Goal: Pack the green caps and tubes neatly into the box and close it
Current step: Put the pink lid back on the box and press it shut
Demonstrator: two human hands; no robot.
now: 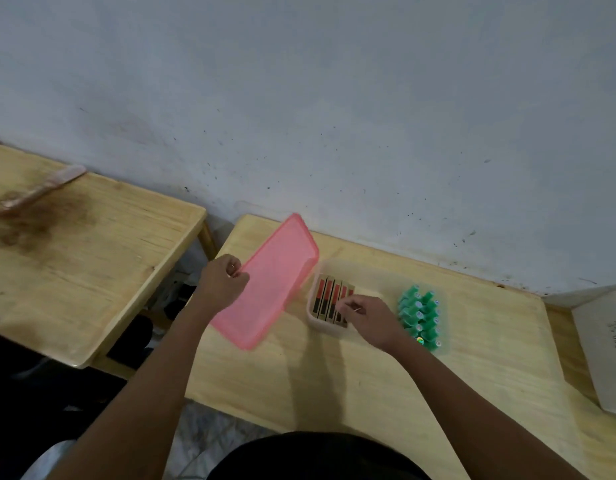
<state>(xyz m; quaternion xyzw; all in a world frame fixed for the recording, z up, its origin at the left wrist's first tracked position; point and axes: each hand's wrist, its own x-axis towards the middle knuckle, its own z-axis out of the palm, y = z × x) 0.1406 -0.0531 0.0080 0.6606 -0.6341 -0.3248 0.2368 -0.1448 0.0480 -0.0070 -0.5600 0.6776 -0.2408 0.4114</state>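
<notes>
left hand (223, 280) pinches the pink lid (266, 284) tilted beside the box (329, 328) on the table (334, 382); right hand (367, 317) is curled over the tubes (330, 301) (grip unclear). green caps (420, 318) sit packed at the box's right end. risk: a raised tube blocks the lid from seating.

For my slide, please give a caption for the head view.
Left hand holds the pink lid while right hand arranges tubes in the clear box.

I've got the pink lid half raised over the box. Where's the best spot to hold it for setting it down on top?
Hold the pink lid by its long rim, pinching from the outer left side, where the left hand already grips it. It is flat, wide and tilted, its right edge near the clear box. The right hand could take the opposite long rim, probably steadying it level.
</notes>
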